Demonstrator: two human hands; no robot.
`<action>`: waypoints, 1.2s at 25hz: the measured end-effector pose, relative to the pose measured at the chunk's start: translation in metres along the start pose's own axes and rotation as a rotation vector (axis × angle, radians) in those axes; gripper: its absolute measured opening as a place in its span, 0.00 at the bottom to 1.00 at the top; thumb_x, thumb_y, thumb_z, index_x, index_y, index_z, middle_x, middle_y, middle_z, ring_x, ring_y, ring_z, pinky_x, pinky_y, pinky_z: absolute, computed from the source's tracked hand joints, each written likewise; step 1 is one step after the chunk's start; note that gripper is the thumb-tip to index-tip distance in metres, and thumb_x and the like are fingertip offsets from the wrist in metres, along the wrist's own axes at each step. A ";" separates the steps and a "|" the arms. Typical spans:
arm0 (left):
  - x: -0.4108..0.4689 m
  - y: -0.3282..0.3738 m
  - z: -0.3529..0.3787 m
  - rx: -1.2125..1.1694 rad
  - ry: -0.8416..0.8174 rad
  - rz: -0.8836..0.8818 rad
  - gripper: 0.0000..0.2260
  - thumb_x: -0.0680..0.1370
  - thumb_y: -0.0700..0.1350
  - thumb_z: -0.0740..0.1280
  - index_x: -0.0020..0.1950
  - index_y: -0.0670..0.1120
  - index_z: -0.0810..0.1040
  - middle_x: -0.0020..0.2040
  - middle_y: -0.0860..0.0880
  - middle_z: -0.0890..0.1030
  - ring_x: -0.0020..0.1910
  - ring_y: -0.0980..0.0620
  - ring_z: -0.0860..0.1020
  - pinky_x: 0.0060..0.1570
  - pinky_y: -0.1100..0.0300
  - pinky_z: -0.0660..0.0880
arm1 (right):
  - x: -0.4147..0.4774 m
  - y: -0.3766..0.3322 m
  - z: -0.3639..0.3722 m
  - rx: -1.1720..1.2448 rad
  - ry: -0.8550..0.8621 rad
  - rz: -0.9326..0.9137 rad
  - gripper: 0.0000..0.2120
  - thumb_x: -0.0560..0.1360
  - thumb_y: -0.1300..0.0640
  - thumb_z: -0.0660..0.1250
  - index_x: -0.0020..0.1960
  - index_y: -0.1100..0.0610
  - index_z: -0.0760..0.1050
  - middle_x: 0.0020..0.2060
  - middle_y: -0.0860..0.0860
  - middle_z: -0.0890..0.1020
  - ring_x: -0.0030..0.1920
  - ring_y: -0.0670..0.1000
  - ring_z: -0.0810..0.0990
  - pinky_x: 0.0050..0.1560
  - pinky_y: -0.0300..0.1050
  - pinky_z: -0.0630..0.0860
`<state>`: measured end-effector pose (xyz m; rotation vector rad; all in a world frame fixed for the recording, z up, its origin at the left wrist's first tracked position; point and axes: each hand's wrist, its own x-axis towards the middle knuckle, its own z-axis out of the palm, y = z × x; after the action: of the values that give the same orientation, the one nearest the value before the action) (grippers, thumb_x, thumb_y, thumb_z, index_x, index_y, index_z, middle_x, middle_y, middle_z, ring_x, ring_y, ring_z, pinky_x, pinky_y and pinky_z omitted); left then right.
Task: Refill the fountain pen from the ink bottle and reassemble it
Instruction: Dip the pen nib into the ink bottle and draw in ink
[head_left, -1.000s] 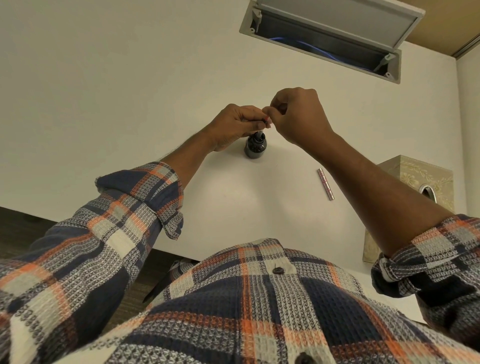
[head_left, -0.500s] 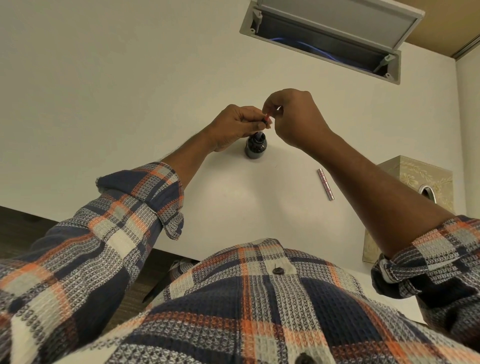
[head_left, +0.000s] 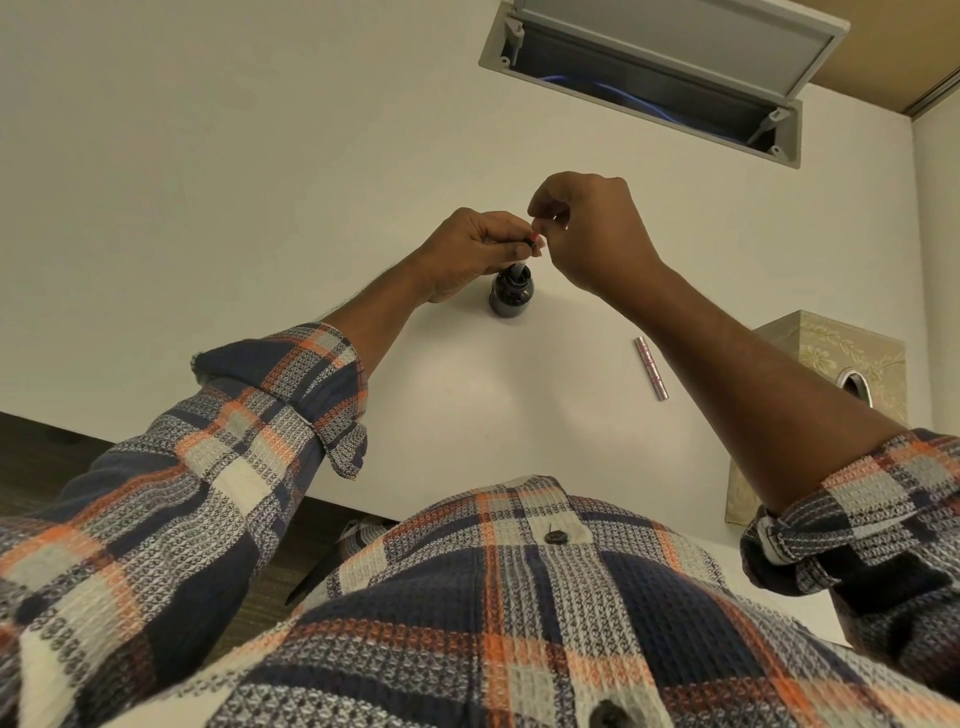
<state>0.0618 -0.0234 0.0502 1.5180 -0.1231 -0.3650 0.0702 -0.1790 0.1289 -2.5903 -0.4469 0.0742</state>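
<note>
A small dark ink bottle (head_left: 511, 295) stands open on the white desk (head_left: 260, 182). My left hand (head_left: 470, 248) holds the pen's front section upright, its lower end dipping into the bottle's mouth; only a reddish top end (head_left: 534, 238) shows above my fingers. My right hand (head_left: 587, 228) is just right of it, thumb and forefinger pinched at the pen's top end; what they hold is too small to tell. A pink metallic pen barrel (head_left: 650, 368) lies on the desk to the right, apart from both hands.
A beige patterned tissue box (head_left: 831, 364) stands at the desk's right edge. An open grey cable hatch (head_left: 654, 78) is set in the desk at the back. The desk's near edge runs just in front of my plaid shirt.
My right hand has lifted slightly and shifted right, its fingers turning at the pen's top. The left hand, the pen section and the bottle have stayed put.
</note>
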 end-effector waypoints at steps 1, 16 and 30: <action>0.000 0.000 0.000 0.000 0.002 0.000 0.09 0.75 0.34 0.67 0.47 0.47 0.83 0.43 0.59 0.83 0.45 0.58 0.79 0.55 0.56 0.74 | 0.000 0.000 0.000 0.003 0.002 -0.004 0.09 0.73 0.64 0.64 0.51 0.58 0.80 0.46 0.54 0.84 0.45 0.51 0.79 0.47 0.45 0.78; 0.002 -0.003 -0.001 -0.027 -0.014 0.006 0.08 0.75 0.34 0.68 0.47 0.46 0.83 0.43 0.58 0.83 0.46 0.57 0.79 0.56 0.53 0.74 | 0.000 0.002 -0.001 -0.028 0.004 -0.025 0.06 0.73 0.61 0.67 0.49 0.59 0.81 0.44 0.54 0.84 0.44 0.53 0.81 0.48 0.52 0.80; 0.005 -0.007 -0.004 -0.028 -0.015 0.010 0.07 0.74 0.36 0.68 0.51 0.41 0.82 0.49 0.49 0.80 0.48 0.54 0.78 0.54 0.56 0.73 | -0.001 -0.001 -0.001 -0.076 0.001 0.020 0.08 0.74 0.54 0.66 0.48 0.58 0.80 0.42 0.53 0.84 0.43 0.54 0.80 0.44 0.49 0.78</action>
<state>0.0669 -0.0217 0.0423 1.4869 -0.1374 -0.3686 0.0693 -0.1793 0.1301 -2.6699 -0.4321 0.0639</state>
